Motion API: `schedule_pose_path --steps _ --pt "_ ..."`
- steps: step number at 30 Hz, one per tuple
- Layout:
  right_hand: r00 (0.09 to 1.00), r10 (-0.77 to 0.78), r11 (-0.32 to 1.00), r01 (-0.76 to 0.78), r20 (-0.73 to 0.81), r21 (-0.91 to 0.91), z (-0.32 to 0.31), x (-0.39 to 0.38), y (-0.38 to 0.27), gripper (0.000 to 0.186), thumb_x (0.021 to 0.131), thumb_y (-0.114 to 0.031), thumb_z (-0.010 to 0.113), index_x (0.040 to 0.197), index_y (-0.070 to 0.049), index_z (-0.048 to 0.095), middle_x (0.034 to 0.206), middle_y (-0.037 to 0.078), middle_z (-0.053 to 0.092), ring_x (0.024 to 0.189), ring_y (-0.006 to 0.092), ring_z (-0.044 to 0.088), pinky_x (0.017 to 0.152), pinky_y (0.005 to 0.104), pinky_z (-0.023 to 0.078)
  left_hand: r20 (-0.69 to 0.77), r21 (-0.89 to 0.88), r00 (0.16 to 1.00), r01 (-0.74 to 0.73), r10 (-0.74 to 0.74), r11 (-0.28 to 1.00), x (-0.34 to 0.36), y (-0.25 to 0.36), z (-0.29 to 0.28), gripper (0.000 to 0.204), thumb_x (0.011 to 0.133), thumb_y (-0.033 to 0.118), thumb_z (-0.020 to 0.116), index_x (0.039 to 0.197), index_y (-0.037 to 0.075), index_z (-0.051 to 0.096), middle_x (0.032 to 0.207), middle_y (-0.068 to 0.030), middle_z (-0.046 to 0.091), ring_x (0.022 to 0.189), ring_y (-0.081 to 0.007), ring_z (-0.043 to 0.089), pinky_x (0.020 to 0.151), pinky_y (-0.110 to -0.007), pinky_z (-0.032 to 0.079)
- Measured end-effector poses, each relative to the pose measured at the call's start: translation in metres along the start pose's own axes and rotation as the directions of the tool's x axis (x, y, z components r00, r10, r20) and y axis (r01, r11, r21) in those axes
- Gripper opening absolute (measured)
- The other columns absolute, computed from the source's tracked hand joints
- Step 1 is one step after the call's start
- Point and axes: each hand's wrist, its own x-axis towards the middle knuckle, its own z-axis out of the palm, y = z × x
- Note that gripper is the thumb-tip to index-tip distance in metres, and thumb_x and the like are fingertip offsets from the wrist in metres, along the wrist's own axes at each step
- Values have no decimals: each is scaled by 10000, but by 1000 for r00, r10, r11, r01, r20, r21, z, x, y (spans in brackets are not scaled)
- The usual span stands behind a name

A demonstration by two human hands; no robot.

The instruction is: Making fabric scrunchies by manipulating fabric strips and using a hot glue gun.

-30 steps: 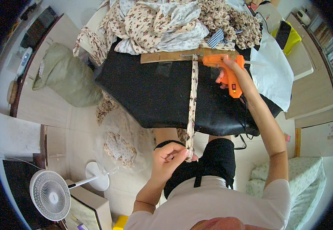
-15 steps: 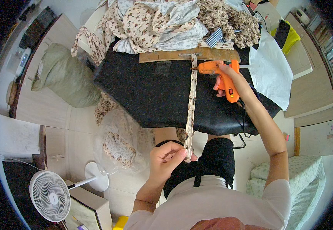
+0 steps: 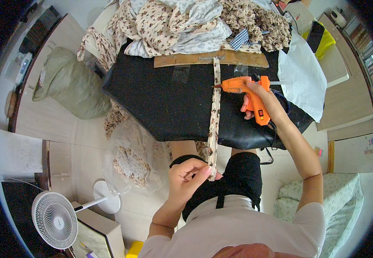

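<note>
A long narrow strip of cream floral fabric (image 3: 214, 116) runs from a wooden board (image 3: 173, 59) across the black work surface (image 3: 152, 103) toward me. My left hand (image 3: 190, 174) pinches its near end between thumb and fingers, beyond the surface's front edge and above my lap. Wrapped round the handle of an orange glue gun (image 3: 257, 103) is my right hand (image 3: 253, 96). The gun's nozzle points left and meets the strip in its upper part. From the gun's back sticks a pale glue stick (image 3: 281, 82).
Piled floral cloth (image 3: 169, 26) and brown ruffled fabric (image 3: 259, 21) lie behind the board. White sheeting (image 3: 302, 81) hangs at the right. A stuffed green sack (image 3: 70, 86) stands left, with a plastic bag of fabric (image 3: 130, 165) on the floor. A white fan (image 3: 57, 219) is at lower left.
My right hand has brought the glue gun toward me along the strip, so its nozzle now sits lower on it. My left hand keeps its pinch on the near end.
</note>
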Motion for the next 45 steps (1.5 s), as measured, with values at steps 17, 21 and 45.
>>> schedule_pose_path --steps 17,21,45 --pt "997 81 997 -81 -19 5 2 -21 3 447 896 -449 499 798 -15 540 617 90 592 468 172 581 436 279 502 -33 93 999 -3 6 996 -1 0 5 127 896 59 534 816 -26 582 770 -168 671 698 -225 671 654 -320 535" --pt "998 61 997 -61 -4 49 2 -25 5 463 893 -448 503 754 -9 546 614 98 596 470 178 583 435 285 503 -35 88 999 14 -10 996 -1 1 5 127 897 59 533 816 -26 582 771 -171 671 697 -224 670 655 -322 535" --pt "992 117 988 -122 54 98 5 -50 17 472 891 -442 484 733 -3 557 598 131 597 446 203 578 429 297 509 -21 81 1000 1 1 997 -3 -8 5 115 896 47 531 834 -34 585 777 -157 666 700 -223 671 648 -320 539"
